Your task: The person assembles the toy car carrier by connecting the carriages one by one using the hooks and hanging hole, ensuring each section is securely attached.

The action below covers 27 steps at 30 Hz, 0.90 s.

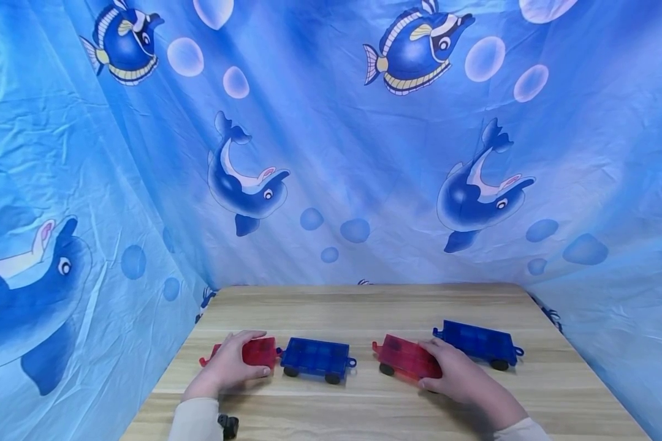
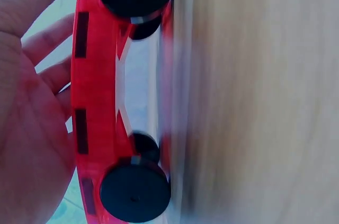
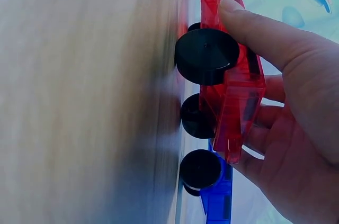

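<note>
Backdrop [image 1: 331,141], one, blue, hung behind and beside the table, printed with two fish [image 1: 414,49] and three dolphins [image 1: 248,177]; table [image 1: 320,306], one, pale wood grain; hands, two, a left hand [image 1: 234,362] and a right hand [image 1: 455,373], each from a whitish sleeve [image 1: 197,422]; toy wagons, four, translucent, two red and two blue; wheels [image 2: 135,192], black, four visible under each red wagon at the wrists.

Around these: the left blue wagon [image 1: 317,356] stands just right of the left red wagon [image 1: 260,353], their ends meeting, though whether hooked I cannot tell; the right blue wagon [image 1: 477,342] stands behind the right hand, which hides part of its lower side; between the left blue wagon and the right red wagon [image 1: 405,355] lies a gap of table; one small black device [image 1: 228,425] sits at the left cuff.

Against the fingers: left, clamped on the left red wagon, thumb along the near side, other fingers across to the far side; right, clamped on the right end of the right red wagon, thumb tip against the near side, other fingers beyond it; both red wagons lie between thumb and fingers, over the table.
</note>
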### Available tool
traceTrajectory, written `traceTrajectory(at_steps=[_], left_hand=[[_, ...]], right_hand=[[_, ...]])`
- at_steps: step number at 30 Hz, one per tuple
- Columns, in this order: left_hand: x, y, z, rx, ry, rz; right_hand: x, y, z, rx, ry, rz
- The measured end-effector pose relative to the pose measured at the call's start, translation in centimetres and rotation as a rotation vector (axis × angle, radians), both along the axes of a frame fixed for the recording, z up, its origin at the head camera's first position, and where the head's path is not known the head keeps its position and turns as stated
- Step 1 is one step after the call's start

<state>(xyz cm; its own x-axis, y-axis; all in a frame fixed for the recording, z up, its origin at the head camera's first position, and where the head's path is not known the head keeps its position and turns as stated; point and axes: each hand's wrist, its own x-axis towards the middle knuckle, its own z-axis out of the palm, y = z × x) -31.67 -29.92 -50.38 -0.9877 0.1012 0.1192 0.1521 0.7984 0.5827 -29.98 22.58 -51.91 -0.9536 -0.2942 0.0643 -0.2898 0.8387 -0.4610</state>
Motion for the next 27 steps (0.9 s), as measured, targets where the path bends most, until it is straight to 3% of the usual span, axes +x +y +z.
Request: traceTrajectory(at_steps=[9, 16, 22, 27], left_hand=[[-0.5, 2.4, 0.5, 0.038, 0.048, -0.087], [-0.8, 5.1, 1.1, 0.025, 0.105, -0.204], [-0.9, 7.6, 1.6, -0.011, 0.096, -0.310], [-1.2, 9.5, 1.7, -0.060, 0.086, -0.363]], right_hand=[[0.0, -0.3, 0.1, 0.007, 0.008, 0.001], [0.1, -0.5, 0.3, -0.002, 0.019, 0.039], [0.2, -0.7, 0.5, 0.002, 0.024, 0.055], [0.3, -0.9, 0.7, 0.002, 0.013, 0.060]])
